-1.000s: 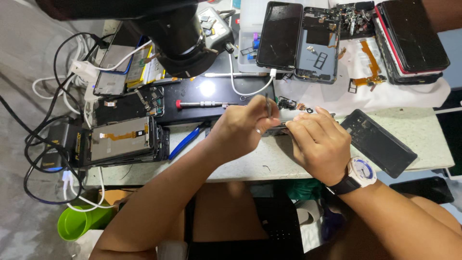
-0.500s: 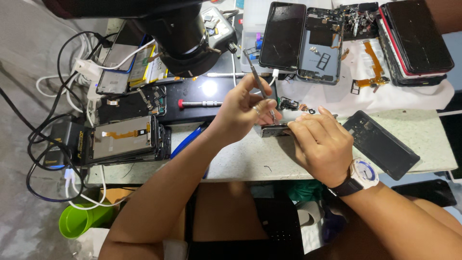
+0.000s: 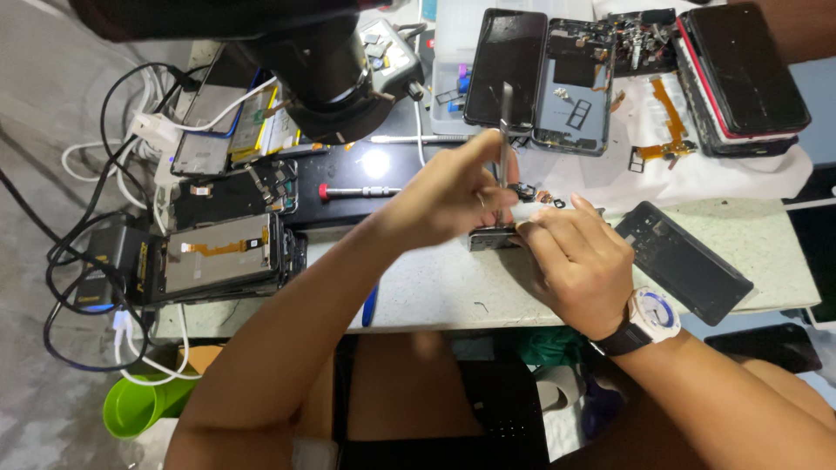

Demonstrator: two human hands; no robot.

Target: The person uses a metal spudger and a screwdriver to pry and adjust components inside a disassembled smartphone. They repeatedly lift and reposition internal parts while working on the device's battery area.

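My left hand pinches metal tweezers that stand nearly upright, their tips down at a small phone part on the workbench. My right hand, with a white wristwatch on its wrist, presses down on that part and steadies it. Small loose components lie just behind the fingers. The part itself is mostly hidden under both hands.
A microscope head hangs over the bench at the back left. Opened phones lie at the back; a black back cover lies right. A red-tipped screwdriver, stacked screens, cables and a green cup are left.
My left hand has raised the tweezers from low and flat to nearly upright above the part. My right hand has stayed on the part.
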